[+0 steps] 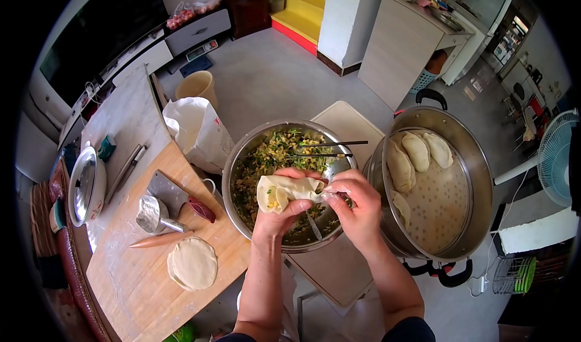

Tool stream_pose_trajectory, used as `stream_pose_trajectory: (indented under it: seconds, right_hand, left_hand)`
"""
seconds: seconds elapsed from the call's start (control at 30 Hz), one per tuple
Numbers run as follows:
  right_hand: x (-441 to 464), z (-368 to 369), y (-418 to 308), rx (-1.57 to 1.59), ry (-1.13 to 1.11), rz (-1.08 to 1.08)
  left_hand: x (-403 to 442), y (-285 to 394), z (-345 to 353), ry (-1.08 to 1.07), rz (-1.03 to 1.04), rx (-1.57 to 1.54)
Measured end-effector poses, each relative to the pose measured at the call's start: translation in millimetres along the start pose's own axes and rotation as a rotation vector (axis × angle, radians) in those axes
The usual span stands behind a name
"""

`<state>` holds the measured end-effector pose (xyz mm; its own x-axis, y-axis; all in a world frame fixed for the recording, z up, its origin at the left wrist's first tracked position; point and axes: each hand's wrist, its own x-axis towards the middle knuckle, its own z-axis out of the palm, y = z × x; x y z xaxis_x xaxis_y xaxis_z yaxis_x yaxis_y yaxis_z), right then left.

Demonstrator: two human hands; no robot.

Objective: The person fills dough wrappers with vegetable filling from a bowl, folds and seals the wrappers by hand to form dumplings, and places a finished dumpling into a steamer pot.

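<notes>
A partly folded dumpling (289, 189) with bits of green and yellow filling showing lies in my left hand (275, 218), fingers curled round it. At its right end, the fingertips of my right hand (354, 203) pinch the dough edge. Below both hands is a steel bowl (233, 160) of chopped green and yellow filling (275, 145). Chopsticks (333, 143) and a spoon (315, 226) rest in the bowl. On the right, a large steamer pot (481, 178) holds several finished dumplings (416, 151) on its perforated tray (439, 203).
To the left, a wooden board (127, 281) carries dough wrappers (192, 263), a rolling pin (158, 239), a metal scoop (150, 213) and a cleaver (168, 192). Behind it stand a flour sack (212, 133) and a beige bin (196, 88). A fan (557, 154) is at far right.
</notes>
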<state>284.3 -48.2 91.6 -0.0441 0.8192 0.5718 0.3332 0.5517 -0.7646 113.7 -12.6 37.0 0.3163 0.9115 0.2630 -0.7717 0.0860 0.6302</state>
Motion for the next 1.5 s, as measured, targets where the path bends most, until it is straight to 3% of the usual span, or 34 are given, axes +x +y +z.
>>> stream_pose_trajectory:
  seconds: [0.23,0.33,0.53,0.73,0.83,1.03,1.13,1.5]
  right_hand:
    - [-4.7,6.0,-2.8,0.144,0.082,0.127]
    - [2.6,1.9,-4.5,-0.064,0.032,-0.098]
    - [2.8,0.8,-4.0,-0.200,-0.020,-0.151]
    - [-2.6,2.3,-3.6,0.155,0.033,0.158]
    - [-5.0,-0.4,7.3,0.150,-0.029,0.093]
    - [-4.0,3.7,0.9,0.312,0.024,0.219]
    - [-4.2,0.6,6.6,0.136,-0.022,0.107]
    - [-2.2,7.5,-0.4,-0.130,0.140,-0.068]
  left_hand:
    - [-1.4,0.9,-0.4,-0.006,-0.003,-0.006]
    - [-1.2,1.8,1.3,-0.002,-0.005,-0.008]
    - [-1.0,2.7,0.6,0.006,-0.025,0.061]
    - [-0.3,4.0,5.1,0.000,-0.020,0.015]
    - [-1.3,2.6,3.6,0.004,-0.018,0.009]
    - [-1.0,3.9,2.7,-0.006,-0.023,0.040]
    - [-2.0,4.6,3.8,0.009,-0.030,0.045]
    - [0.0,-1.4,7.9,0.046,-0.030,0.042]
